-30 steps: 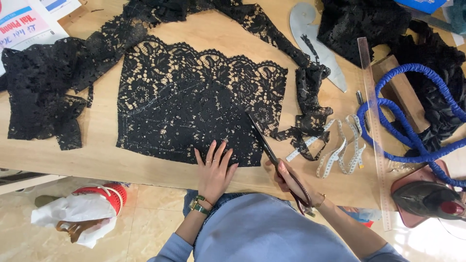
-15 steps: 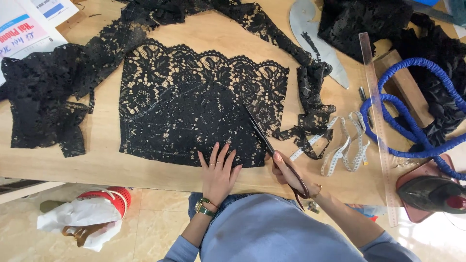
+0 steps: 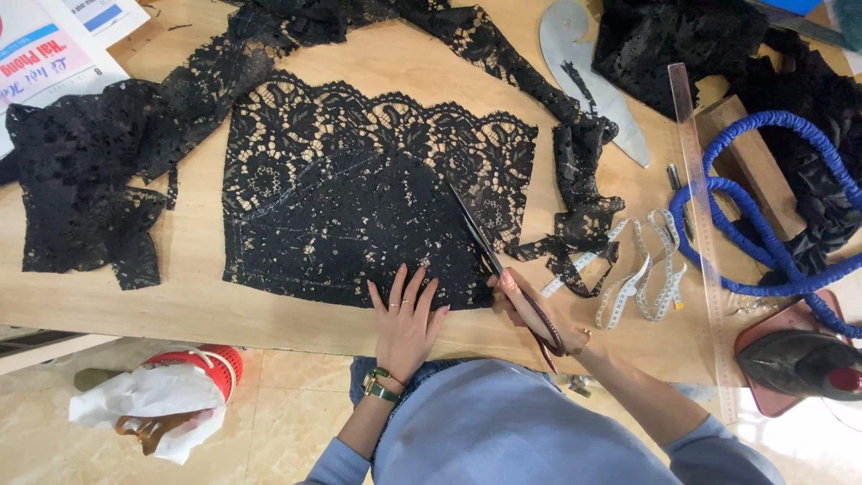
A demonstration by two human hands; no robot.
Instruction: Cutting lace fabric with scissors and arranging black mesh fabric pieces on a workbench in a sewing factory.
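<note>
A panel of black lace (image 3: 359, 198) lies spread flat on the wooden worktable (image 3: 206, 292), its near edge pinned under the flat, open-fingered left hand (image 3: 404, 319). The right hand (image 3: 539, 314) is closed around the handles of scissors (image 3: 489, 251), whose blades reach into the lace's right half. A measuring tape (image 3: 642, 269) and clear ruler (image 3: 700, 224) lie just beyond, to the right.

We note a clear ruler (image 3: 699, 224), white tape measure (image 3: 639, 269), blue cord (image 3: 763, 216), iron (image 3: 799, 359) at right; red basket (image 3: 202, 364) on floor.
</note>
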